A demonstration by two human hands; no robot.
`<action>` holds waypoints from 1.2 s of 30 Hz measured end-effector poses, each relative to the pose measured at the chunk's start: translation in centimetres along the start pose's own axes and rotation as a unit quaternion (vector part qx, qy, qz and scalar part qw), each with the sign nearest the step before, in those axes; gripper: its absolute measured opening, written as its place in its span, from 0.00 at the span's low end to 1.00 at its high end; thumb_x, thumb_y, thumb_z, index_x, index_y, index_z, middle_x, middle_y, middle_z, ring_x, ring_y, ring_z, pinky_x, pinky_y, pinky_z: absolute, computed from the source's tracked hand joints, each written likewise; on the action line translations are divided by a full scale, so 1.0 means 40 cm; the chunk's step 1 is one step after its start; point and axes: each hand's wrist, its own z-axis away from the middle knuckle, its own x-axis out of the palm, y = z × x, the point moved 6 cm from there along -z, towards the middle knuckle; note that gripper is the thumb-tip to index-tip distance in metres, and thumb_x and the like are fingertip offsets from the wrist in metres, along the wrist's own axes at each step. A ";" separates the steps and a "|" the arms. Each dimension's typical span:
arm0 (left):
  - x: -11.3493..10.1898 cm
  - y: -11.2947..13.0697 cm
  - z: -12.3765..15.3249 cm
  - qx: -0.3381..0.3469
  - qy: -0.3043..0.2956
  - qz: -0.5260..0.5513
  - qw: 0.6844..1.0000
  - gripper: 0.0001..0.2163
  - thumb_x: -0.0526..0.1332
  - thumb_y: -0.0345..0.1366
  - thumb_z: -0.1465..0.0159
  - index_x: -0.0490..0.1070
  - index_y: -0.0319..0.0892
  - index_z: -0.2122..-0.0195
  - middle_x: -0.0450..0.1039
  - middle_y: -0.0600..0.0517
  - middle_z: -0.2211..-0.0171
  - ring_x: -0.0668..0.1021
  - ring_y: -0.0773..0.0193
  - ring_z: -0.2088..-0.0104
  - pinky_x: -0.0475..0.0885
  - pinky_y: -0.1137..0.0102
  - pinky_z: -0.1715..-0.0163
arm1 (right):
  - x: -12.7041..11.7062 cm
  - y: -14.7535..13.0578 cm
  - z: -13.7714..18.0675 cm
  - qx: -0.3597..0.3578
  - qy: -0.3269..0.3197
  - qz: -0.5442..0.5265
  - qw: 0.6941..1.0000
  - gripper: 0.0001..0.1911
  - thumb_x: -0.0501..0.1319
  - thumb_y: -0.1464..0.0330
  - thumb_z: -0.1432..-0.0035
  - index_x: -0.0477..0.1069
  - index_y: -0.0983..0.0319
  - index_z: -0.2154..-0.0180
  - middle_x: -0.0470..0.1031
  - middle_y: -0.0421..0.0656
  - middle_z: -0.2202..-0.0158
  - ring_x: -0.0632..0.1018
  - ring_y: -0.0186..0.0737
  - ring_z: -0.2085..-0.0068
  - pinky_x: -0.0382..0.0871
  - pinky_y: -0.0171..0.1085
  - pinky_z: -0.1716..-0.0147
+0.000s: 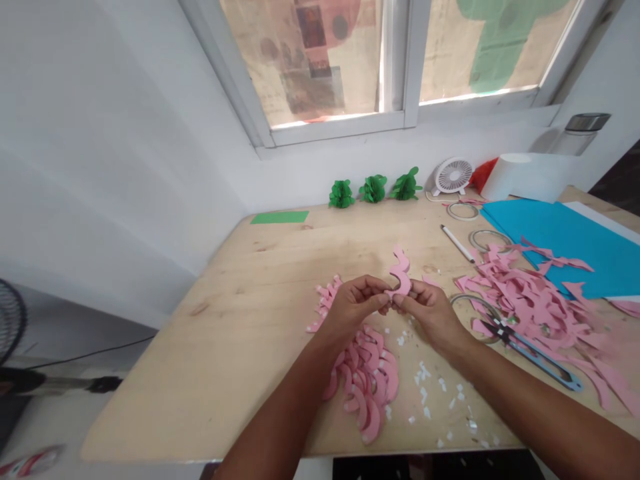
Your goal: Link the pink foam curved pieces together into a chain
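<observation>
Wooden table: is bearing pink scraps at right.
Left hand: is pinching a wavy pink strip, curling nearly closed.
Right hand: is pinching its near end likewise.
Strip: is sitting between the 2 hands.

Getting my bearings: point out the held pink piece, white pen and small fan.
Pink piece [404, 272]: head view, wavy middle.
White pen [457, 244]: head view, barrel.
Small fan [453, 175]: head view, front grille.
</observation>
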 end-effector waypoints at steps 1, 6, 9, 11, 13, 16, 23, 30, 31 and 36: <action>-0.002 0.005 0.002 0.018 0.018 -0.029 0.999 0.10 0.63 0.37 0.46 0.71 0.38 0.64 0.70 0.53 0.77 0.71 0.69 0.76 0.67 0.72 0.72 | -0.005 -0.001 0.000 0.000 0.016 0.014 1.000 0.12 0.63 0.61 0.53 0.67 0.62 0.77 0.67 0.38 0.80 0.66 0.33 0.77 0.59 0.33 0.77; -0.010 0.075 0.039 0.221 0.174 -0.303 0.910 0.04 0.60 0.34 0.44 0.71 0.41 0.68 0.72 0.51 0.72 0.73 0.65 0.69 0.67 0.69 0.66 | -0.031 -0.005 0.005 -0.012 0.096 0.102 0.990 0.14 0.61 0.60 0.52 0.63 0.62 0.79 0.59 0.35 0.83 0.60 0.30 0.80 0.52 0.31 0.82; 0.018 0.084 0.047 0.284 0.151 -0.401 0.857 0.04 0.58 0.32 0.42 0.72 0.42 0.71 0.73 0.49 0.73 0.73 0.63 0.69 0.67 0.68 0.66 | -0.035 -0.012 0.009 -0.046 0.118 0.147 0.981 0.15 0.60 0.61 0.51 0.60 0.61 0.81 0.56 0.35 0.83 0.59 0.30 0.80 0.51 0.31 0.82; 0.026 0.079 0.045 0.292 0.144 -0.430 0.842 0.05 0.57 0.32 0.42 0.72 0.41 0.70 0.74 0.48 0.73 0.73 0.63 0.69 0.67 0.67 0.66 | -0.034 -0.019 0.011 -0.067 0.128 0.181 0.973 0.15 0.60 0.62 0.51 0.59 0.61 0.81 0.56 0.35 0.84 0.59 0.30 0.80 0.51 0.32 0.81; 0.028 0.073 0.042 0.291 0.149 -0.447 0.833 0.05 0.57 0.32 0.42 0.72 0.41 0.70 0.74 0.48 0.73 0.73 0.62 0.69 0.67 0.66 0.65 | -0.032 -0.028 0.014 -0.083 0.134 0.213 0.964 0.14 0.60 0.63 0.50 0.60 0.61 0.81 0.56 0.35 0.83 0.60 0.31 0.80 0.52 0.32 0.81; 0.027 0.068 0.040 0.285 0.159 -0.456 0.828 0.06 0.57 0.32 0.41 0.73 0.42 0.70 0.74 0.48 0.73 0.74 0.62 0.69 0.67 0.66 0.65 | -0.026 -0.041 0.017 -0.102 0.136 0.245 0.954 0.12 0.59 0.63 0.50 0.62 0.61 0.80 0.57 0.36 0.83 0.61 0.32 0.79 0.54 0.32 0.80; 0.017 0.053 0.035 0.243 0.172 -0.426 0.854 0.05 0.57 0.32 0.42 0.73 0.42 0.71 0.75 0.49 0.73 0.74 0.63 0.69 0.68 0.68 0.67 | -0.018 -0.054 0.021 -0.135 0.139 0.259 0.946 0.12 0.60 0.64 0.50 0.64 0.61 0.81 0.59 0.37 0.83 0.63 0.33 0.78 0.56 0.32 0.78; 0.011 0.040 0.031 0.204 0.183 -0.407 0.871 0.04 0.58 0.30 0.44 0.73 0.41 0.72 0.75 0.50 0.74 0.74 0.64 0.70 0.68 0.69 0.67 | -0.016 -0.050 0.022 -0.139 0.123 0.280 0.942 0.08 0.59 0.66 0.49 0.68 0.62 0.77 0.63 0.38 0.81 0.65 0.35 0.77 0.58 0.33 0.77; 0.011 0.040 0.031 0.202 0.184 -0.411 0.870 0.04 0.58 0.30 0.44 0.72 0.41 0.72 0.74 0.50 0.74 0.74 0.63 0.70 0.68 0.68 0.67 | -0.016 -0.050 0.022 -0.139 0.122 0.280 0.942 0.07 0.59 0.66 0.49 0.68 0.62 0.77 0.63 0.38 0.81 0.65 0.35 0.76 0.58 0.33 0.77; 0.009 0.040 0.031 0.195 0.182 -0.421 0.867 0.05 0.57 0.29 0.45 0.72 0.40 0.72 0.74 0.50 0.74 0.74 0.63 0.70 0.68 0.69 0.67 | -0.011 -0.054 0.025 -0.139 0.121 0.286 0.940 0.08 0.59 0.66 0.49 0.68 0.62 0.77 0.63 0.38 0.81 0.65 0.35 0.76 0.58 0.33 0.76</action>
